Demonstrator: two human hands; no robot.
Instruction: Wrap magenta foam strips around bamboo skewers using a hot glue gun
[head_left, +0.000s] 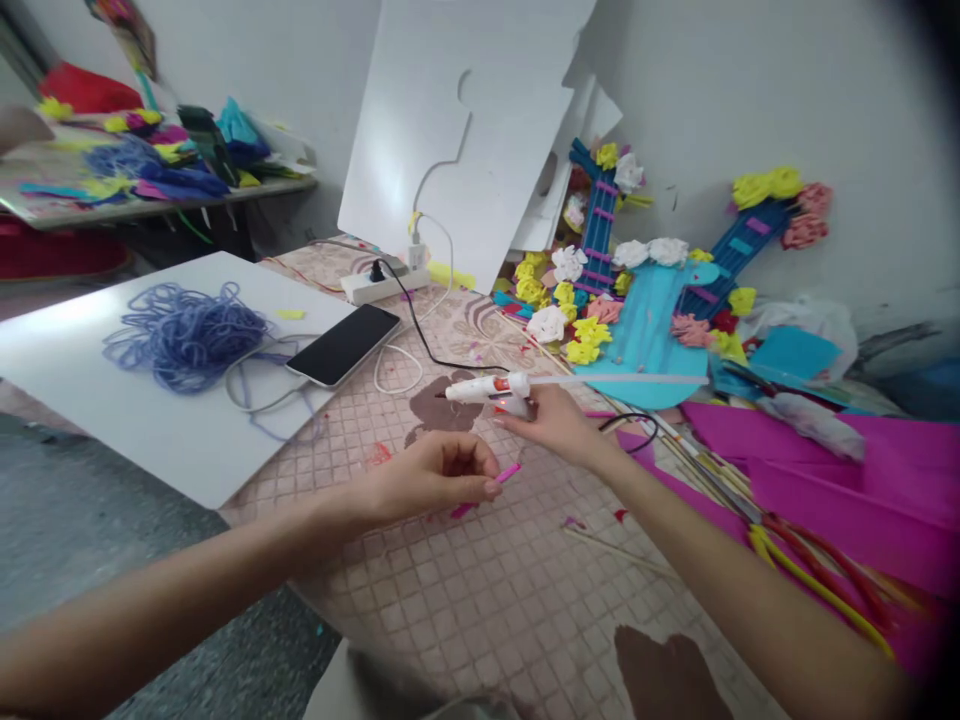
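Note:
My left hand [435, 478] is curled, pinching a thin pink strip [508, 472] between thumb and fingers just above the patterned floor mat [480, 590]. My right hand [551, 420] grips a white glue gun [487, 388] by its handle, nozzle pointing left, with a clear glue stick poking out of its back. The gun's black cord [420, 330] runs away to a white power strip [382, 285]. The two hands are a short distance apart, and the pink strip's tip lies just below the gun.
A white board [97, 400] on the left carries tangled purple yarn [187, 335] and a black phone [343, 343]. Blue paper guitars with paper flowers [637, 320] lean on the wall at right. Pink sheets [847, 470] and coloured sticks [795, 560] lie to the right.

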